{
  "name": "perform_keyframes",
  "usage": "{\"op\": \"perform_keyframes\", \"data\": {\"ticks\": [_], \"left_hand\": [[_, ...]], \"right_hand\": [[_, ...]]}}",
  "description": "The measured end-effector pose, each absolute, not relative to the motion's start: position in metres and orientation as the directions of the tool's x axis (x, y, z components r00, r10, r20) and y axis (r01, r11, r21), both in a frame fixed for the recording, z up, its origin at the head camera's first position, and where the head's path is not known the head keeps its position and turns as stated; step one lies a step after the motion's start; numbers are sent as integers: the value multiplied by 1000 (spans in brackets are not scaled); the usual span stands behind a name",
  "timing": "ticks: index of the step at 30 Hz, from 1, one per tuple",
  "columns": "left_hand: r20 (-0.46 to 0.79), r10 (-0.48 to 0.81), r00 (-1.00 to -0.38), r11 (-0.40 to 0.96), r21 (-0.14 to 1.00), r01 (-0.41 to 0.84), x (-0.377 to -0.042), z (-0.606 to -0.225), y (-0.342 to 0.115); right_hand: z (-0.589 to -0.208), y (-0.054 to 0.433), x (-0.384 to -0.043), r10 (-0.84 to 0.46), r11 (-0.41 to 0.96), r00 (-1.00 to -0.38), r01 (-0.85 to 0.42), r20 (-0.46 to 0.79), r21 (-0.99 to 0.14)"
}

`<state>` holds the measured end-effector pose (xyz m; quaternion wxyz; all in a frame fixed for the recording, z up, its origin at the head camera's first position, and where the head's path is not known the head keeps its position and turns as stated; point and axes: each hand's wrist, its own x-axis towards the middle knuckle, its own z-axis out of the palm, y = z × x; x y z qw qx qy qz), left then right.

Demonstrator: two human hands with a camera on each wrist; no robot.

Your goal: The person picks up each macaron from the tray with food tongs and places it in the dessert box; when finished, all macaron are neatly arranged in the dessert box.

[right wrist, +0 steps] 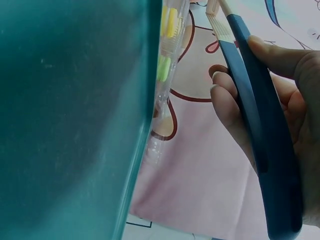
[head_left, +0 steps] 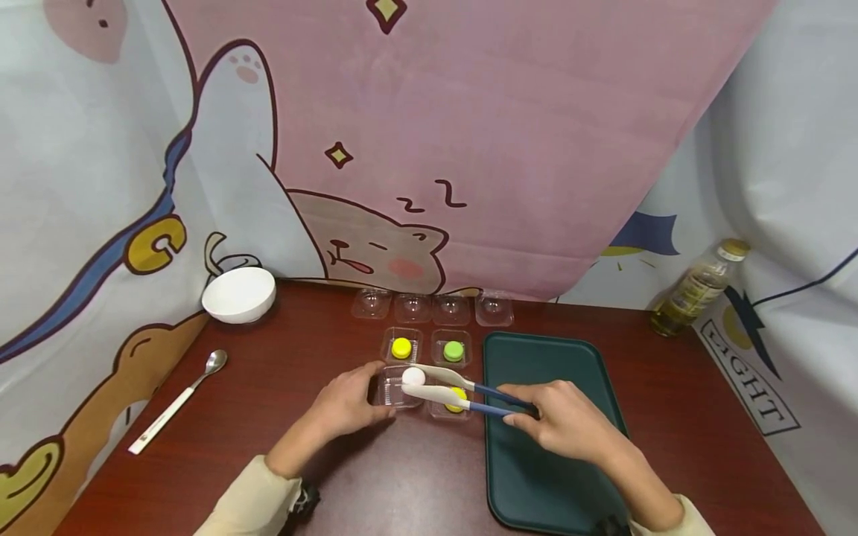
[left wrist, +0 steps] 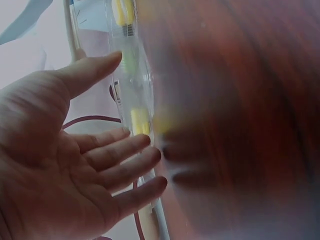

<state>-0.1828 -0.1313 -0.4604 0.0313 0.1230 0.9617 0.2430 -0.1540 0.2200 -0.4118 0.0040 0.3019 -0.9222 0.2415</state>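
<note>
My right hand [head_left: 570, 418] grips blue-handled tongs [right wrist: 257, 120] with pale tips. Between those tips sits a round white piece [head_left: 413, 376], over a clear plastic box [head_left: 392, 390] at the near left of a group of such boxes. Thumb and fingers of my left hand [head_left: 345, 402] span the left side of that box, nearly straight in the left wrist view. A yellow macaron [head_left: 401, 348] and a green macaron [head_left: 453, 351] lie in the two far boxes. Another yellow macaron [head_left: 457, 400] lies in the near right box, partly hidden by the tongs.
Several clear domed lids [head_left: 494, 308] line the back of the table. A dark green tray [head_left: 550, 476] lies under my right hand. On the left are a white bowl [head_left: 239, 295] and a spoon [head_left: 176, 406]; an oil bottle [head_left: 697, 290] stands at the back right.
</note>
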Motion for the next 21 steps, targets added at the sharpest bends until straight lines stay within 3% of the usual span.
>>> {"op": "perform_keyframes", "data": {"ticks": [21], "left_hand": [[-34,327,-944,810,524,262,-191,-455,-139]], "right_hand": [[-419,205,-165,-626,707,-776,-605,74,-366]]}}
